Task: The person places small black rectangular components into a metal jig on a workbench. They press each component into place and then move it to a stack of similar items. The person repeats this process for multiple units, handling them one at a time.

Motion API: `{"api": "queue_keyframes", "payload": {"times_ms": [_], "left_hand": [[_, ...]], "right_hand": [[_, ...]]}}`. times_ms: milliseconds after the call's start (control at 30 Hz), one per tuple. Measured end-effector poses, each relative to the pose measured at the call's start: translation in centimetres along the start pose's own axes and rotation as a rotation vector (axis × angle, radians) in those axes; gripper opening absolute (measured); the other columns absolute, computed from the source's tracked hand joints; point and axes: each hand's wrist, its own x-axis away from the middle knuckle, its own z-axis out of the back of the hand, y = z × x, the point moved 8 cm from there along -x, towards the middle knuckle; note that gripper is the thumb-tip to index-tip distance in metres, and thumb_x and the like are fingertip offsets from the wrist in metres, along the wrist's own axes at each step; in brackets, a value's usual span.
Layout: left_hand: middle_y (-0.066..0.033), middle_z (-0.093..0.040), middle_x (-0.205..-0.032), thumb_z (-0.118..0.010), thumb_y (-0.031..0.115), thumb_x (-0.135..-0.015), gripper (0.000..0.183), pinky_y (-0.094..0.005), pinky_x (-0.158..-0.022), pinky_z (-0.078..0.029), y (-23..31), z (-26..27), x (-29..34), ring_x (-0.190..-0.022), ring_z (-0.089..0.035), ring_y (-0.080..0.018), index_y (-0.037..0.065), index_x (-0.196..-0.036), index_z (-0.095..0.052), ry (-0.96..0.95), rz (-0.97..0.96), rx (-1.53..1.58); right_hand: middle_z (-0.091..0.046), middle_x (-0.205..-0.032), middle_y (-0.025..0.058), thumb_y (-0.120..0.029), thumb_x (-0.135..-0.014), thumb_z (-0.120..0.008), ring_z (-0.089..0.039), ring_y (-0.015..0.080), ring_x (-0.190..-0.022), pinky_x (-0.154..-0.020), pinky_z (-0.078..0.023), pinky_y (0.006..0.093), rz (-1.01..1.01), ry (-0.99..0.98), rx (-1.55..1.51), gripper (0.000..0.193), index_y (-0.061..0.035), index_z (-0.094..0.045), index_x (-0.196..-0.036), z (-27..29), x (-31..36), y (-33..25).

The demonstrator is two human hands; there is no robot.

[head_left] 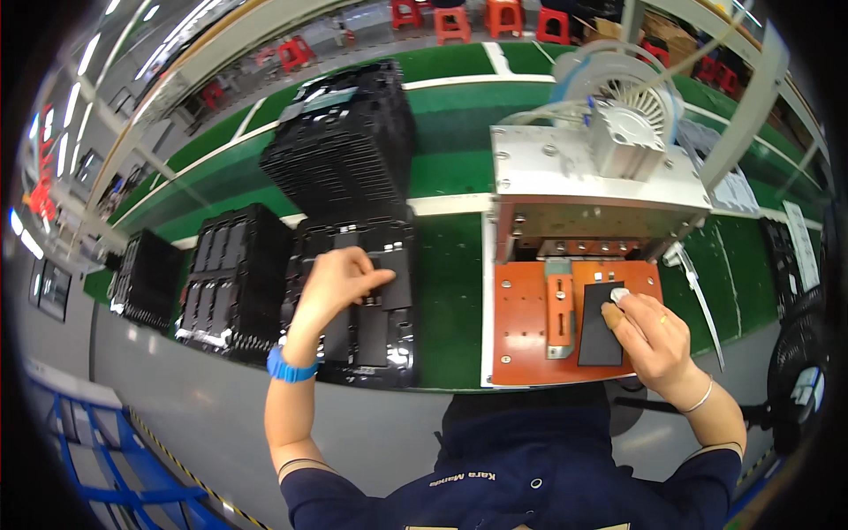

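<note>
My left hand (340,284), with a blue wristband, is over a black tray (402,353) of dark flat panels. Its fingers are curled, and thumb and fingertip meet the edge of one dark panel (398,284). To the right, my right hand (655,343) grips the upper right edge of a black rectangular panel (599,340). Two of its fingertips wear covers, one white and one tan. That panel lies on the orange-brown plate (521,340) of a metal press (539,168), beside an orange block with a metal edge (560,309).
A tall stack of black trays (340,150) stands behind the left tray. More stacked trays (234,274) are farther left. The press's upper housing overhangs the plate's back. A white reel (618,75) stands behind it, a fan (799,371) at far right.
</note>
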Motion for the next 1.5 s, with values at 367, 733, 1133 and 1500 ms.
{"api": "queue_keyframes", "payload": {"times_ms": [367, 733, 1133, 1500], "left_hand": [[-0.0125, -0.056, -0.125, -0.068, 0.043, -0.081, 0.051, -0.0432, -0.091, -0.046, 19.2, -11.3, 11.1, -0.114, -0.055, -0.0274, 0.008, -0.117, -0.061, -0.182, -1.339, -0.163], [-0.0124, -0.050, -0.136, -0.053, 0.059, -0.087, 0.068, -0.0546, -0.104, -0.033, 17.9, -14.3, 10.8, -0.128, -0.046, -0.0242, 0.009, -0.132, -0.051, -0.418, -1.305, -0.239], [-0.0137, -0.046, -0.140, -0.056, 0.070, -0.079, 0.075, -0.0598, -0.104, -0.028, 18.3, -14.7, 10.6, -0.130, -0.041, -0.0324, 0.018, -0.133, -0.053, -0.512, -1.268, -0.262], [-0.0153, -0.046, -0.140, -0.059, 0.069, -0.077, 0.075, -0.0596, -0.105, -0.028, 17.4, -14.6, 10.5, -0.130, -0.042, -0.0330, 0.018, -0.131, -0.055, -0.491, -1.224, -0.240]], "right_hand": [[-0.062, -0.094, 0.0053, -0.001, -0.075, -0.066, -0.059, 0.0252, -0.088, -0.073, -0.052, 0.0343, -0.427, -0.180, -0.384, 0.023, -0.0047, -0.065, -0.097, -3.7, 0.8, 3.7], [-0.061, -0.102, 0.0077, -0.002, -0.075, -0.068, -0.055, 0.0252, -0.097, -0.081, -0.048, 0.0355, -0.371, -0.195, -0.372, 0.025, -0.0051, -0.067, -0.101, -6.1, 0.8, 4.2], [-0.054, -0.115, 0.0093, -0.008, -0.076, -0.071, -0.049, 0.0300, -0.106, -0.084, -0.046, 0.0375, -0.391, -0.240, -0.428, 0.029, -0.0120, -0.068, -0.105, -6.3, 1.1, 4.4], [-0.056, -0.124, 0.0153, -0.025, -0.076, -0.075, -0.056, 0.0319, -0.118, -0.095, -0.049, 0.0393, -0.410, -0.327, -0.497, 0.040, -0.0026, -0.065, -0.109, -3.4, 3.7, 1.1]]}}
